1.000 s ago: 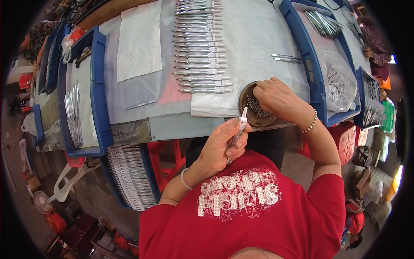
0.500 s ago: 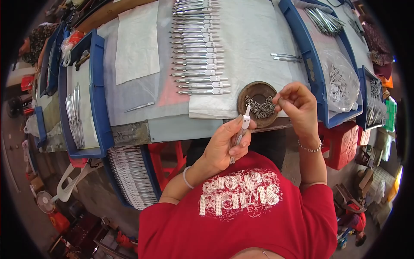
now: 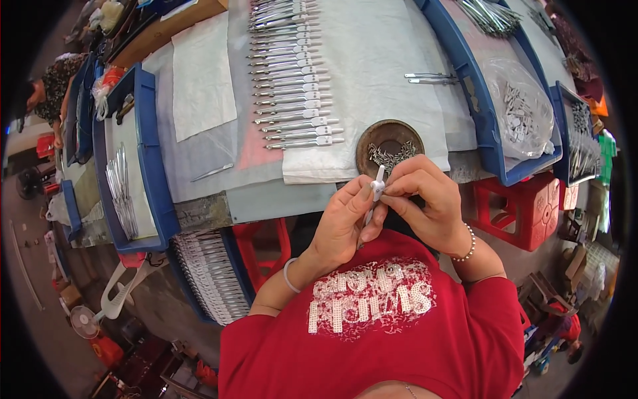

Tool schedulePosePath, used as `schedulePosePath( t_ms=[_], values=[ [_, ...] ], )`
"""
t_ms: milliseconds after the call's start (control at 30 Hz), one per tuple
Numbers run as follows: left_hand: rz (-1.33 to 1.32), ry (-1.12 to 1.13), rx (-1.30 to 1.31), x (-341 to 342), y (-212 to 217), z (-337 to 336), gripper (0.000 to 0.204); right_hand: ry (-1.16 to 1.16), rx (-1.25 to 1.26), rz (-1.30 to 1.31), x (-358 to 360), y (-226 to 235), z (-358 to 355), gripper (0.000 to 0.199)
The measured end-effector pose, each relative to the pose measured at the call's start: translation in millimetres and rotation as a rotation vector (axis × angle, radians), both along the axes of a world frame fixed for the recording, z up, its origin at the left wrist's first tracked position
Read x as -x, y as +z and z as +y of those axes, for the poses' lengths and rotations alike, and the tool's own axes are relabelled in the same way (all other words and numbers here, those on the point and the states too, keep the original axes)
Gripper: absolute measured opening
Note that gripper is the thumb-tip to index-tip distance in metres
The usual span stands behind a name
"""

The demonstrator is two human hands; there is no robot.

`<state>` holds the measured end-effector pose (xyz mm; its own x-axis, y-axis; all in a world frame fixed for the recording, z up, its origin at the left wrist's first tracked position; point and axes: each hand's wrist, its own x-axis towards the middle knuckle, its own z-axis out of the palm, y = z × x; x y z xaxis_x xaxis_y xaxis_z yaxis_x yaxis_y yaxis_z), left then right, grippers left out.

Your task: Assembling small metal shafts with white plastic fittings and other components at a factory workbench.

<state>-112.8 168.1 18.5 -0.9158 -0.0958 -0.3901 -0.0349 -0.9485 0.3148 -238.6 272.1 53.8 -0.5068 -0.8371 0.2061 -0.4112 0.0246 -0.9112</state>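
Observation:
My left hand (image 3: 339, 224) is closed round a slim drawing compass (image 3: 378, 187), with metal legs and a white head and stem, held upright above the table's front edge. The fingertips of my right hand (image 3: 432, 205) pinch together at the side of the compass head. Whatever lies between them is hidden or too small to make out. Just beyond the hands is a round brown bowl (image 3: 363, 147) with many small metal screws or pins (image 3: 391, 158). To its left, similar compasses (image 3: 302, 96) lie side by side in a long column, stems pointing right.
Blue trays flank the work: the left tray (image 3: 147, 143) has slim metal parts, the right tray (image 3: 473, 100) a plastic bag (image 3: 522, 116) of small parts. Two metal pieces (image 3: 430, 78) lie near it. A red stool (image 3: 525, 209) stands below the table at right.
My right hand has moved left from the bowl's right edge to the compass head, its fingers now meeting it. The left hand still grips the compass. The whole view has shifted slightly.

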Motion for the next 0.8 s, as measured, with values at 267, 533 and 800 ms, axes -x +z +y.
schedulePosePath(
  t_ms=[267,533,800],
  values=[
    [0.040,-0.005,0.083,-2,1,0,0.017,0.016,0.056,0.121,-1,1,1,0.017],
    [0.043,-0.064,0.042,-3,-4,-2,0.017,-0.027,0.054,0.099,-6,-8,3,0.016],
    [0.122,-0.092,0.033,-4,-12,-1,0.016,0.026,0.006,-0.815,-5,-7,2,0.018]
  ],
)
